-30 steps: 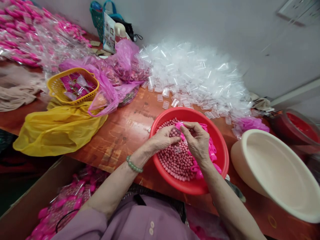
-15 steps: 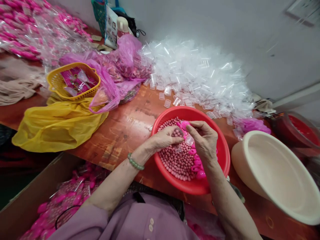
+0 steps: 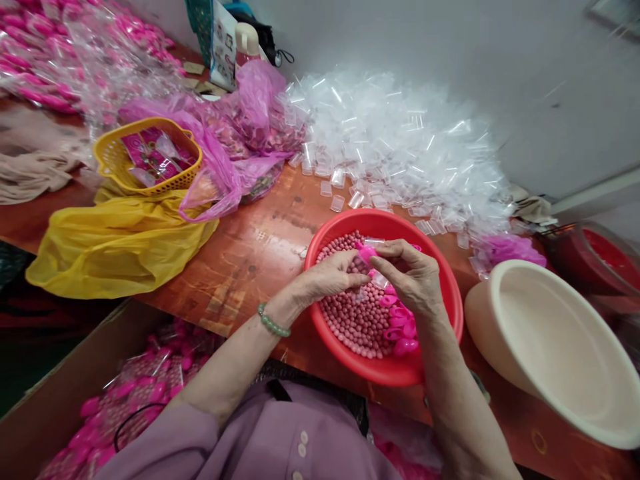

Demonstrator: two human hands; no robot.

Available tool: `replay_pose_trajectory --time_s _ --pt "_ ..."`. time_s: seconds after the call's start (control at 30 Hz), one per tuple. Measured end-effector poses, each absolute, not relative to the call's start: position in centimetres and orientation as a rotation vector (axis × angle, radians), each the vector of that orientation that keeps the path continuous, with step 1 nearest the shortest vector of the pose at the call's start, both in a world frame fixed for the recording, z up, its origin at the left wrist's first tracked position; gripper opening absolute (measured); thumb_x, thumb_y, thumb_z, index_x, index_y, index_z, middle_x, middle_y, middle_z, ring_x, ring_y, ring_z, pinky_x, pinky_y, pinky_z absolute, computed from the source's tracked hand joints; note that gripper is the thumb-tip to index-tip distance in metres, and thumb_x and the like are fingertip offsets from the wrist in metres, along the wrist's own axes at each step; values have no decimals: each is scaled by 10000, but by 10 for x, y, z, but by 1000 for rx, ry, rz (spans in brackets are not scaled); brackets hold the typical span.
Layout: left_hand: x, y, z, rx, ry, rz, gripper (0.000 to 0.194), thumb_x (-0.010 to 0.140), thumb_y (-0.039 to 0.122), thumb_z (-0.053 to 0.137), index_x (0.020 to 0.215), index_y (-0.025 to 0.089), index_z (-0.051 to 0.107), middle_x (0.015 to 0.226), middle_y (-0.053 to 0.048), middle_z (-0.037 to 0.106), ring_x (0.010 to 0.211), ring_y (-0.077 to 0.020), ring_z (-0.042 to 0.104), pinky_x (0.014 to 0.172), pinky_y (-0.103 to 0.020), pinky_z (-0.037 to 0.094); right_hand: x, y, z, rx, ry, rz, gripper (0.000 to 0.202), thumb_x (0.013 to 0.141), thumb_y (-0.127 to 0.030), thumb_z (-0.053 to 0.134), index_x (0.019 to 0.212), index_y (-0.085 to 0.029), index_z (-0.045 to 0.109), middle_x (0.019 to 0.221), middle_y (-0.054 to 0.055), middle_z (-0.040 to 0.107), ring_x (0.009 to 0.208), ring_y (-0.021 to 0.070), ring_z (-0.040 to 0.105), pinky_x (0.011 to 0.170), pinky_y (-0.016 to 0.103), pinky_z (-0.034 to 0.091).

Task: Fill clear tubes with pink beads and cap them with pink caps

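Observation:
Over the red basin [image 3: 330,227], my left hand [image 3: 330,275] is closed around a small clear plastic container [image 3: 358,265] with pink beads in it, partly hidden by the fingers. My right hand [image 3: 413,275] pinches a bright pink plastic piece [image 3: 367,253] between thumb and forefinger, right at the container's top; whether the two are joined I cannot tell. Below the hands, round pink beads [image 3: 350,320] fill the left of the basin. Several bright pink plastic pieces [image 3: 400,327] lie on the beads at the right, partly behind my right wrist.
A heap of clear plastic containers [image 3: 400,140] spreads along the wall. To the right stands a cream basin [image 3: 565,347]. A yellow basket [image 3: 113,157], a yellow bag [image 3: 115,247] and pink bags [image 3: 220,180] lie left. A carton [image 3: 85,360] of bagged pink items sits below the table edge.
The pink piece in my right hand now sits over the container's top. My left fingers cover more of the container, and its beads show less. The whole view has shifted slightly.

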State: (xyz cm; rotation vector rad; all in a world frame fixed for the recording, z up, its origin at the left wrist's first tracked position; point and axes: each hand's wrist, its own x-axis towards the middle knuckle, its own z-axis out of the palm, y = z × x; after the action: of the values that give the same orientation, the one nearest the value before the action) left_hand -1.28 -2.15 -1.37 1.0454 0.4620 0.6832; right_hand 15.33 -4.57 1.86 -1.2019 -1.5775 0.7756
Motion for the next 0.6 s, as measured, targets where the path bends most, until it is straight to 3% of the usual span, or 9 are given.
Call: replay_pose_trajectory --time_s 0.13,0.4,0.53,0.6 --pt "-12 -21 -15 1136 499 655 180 739 156 675 830 166 520 673 42 493 593 -101 463 600 -269 350 159 -46 17 -1193 -1639 822 195 790 -348 794 913 -222 709 879 11 684 801 145 636 768 301 530" --pt "-12 -19 -15 1181 532 611 166 749 109 631 891 159 559 714 31 510 694 -125 512 697 -284 409 156 -47 18 -1203 -1689 782 194 799 -370 780 837 -217 667 785 -8 642 726 137 602 689 277 514" --pt "-13 -20 -13 1152 556 605 194 715 72 651 864 153 558 714 38 515 650 -98 486 648 -253 391 155 -50 16 -1259 -1748 682 178 826 -368 754 831 -212 666 784 1 656 728 146 609 714 299 523" --pt "-14 -21 -12 1089 520 604 219 703 127 721 847 154 559 696 44 515 613 -84 469 610 -237 371 154 -52 15 -1259 -1763 667 171 873 -382 697 887 -215 665 833 15 679 756 158 637 737 317 542"
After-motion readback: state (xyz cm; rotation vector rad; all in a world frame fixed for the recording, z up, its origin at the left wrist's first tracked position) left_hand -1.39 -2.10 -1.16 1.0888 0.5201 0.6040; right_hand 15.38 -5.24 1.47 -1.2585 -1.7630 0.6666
